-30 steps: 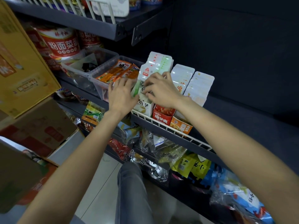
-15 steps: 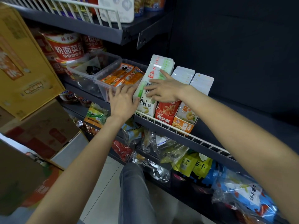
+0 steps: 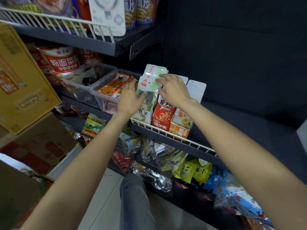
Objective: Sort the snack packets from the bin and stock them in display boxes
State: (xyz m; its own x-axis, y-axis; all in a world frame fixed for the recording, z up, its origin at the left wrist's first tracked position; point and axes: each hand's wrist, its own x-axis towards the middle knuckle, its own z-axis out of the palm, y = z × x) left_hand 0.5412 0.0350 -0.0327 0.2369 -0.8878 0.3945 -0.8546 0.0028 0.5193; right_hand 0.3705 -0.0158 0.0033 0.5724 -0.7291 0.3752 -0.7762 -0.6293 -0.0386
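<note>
White snack packets (image 3: 152,78) stand half-hidden behind left hand (image 3: 128,99) and right hand (image 3: 174,90), both grips spread open.

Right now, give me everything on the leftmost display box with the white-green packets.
The white cardboard display box stands leftmost of three on the middle wire-fronted shelf, leaning slightly back. Glossy white-and-green snack packets stand upright inside, rising above its rim. The left hand rests against its left side; the right hand has spread fingers on the packet tops. A red box adjoins it.
</note>
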